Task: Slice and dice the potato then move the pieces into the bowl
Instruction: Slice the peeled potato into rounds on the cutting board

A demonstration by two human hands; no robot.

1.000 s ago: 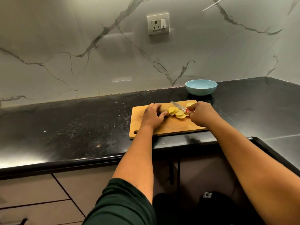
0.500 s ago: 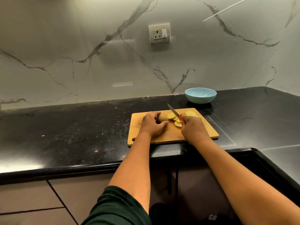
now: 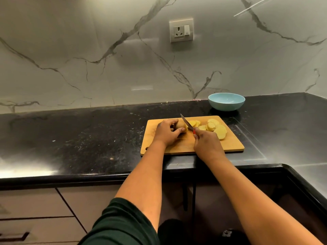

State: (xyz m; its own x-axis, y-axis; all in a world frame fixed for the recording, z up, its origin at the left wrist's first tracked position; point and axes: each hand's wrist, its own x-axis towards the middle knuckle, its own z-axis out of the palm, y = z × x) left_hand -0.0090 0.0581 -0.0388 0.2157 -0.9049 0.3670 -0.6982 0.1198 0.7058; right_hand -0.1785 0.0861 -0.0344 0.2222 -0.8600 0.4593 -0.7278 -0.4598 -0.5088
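Wooden chopping board (image 3: 230,146): left hand (image 3: 167,133) grips potato stub (image 3: 182,126); right hand (image 3: 207,144) grasps knife (image 3: 187,123). Tuck fingertips; slices (image 3: 215,127) lie at 3 o'clock.

A cutting board (image 3: 230,145) lies on the counter (image 3: 88,138) right of the frame's centre, and the bowl (image 3: 226,101) stands behind it, toward the upper right, apart from the board. On the board's left part the left hand (image 3: 167,132) holds the potato (image 3: 182,125); the slices (image 3: 215,128) lie on its right part. The knife (image 3: 187,122), held by the right hand (image 3: 207,144), is between the potato and the slices.
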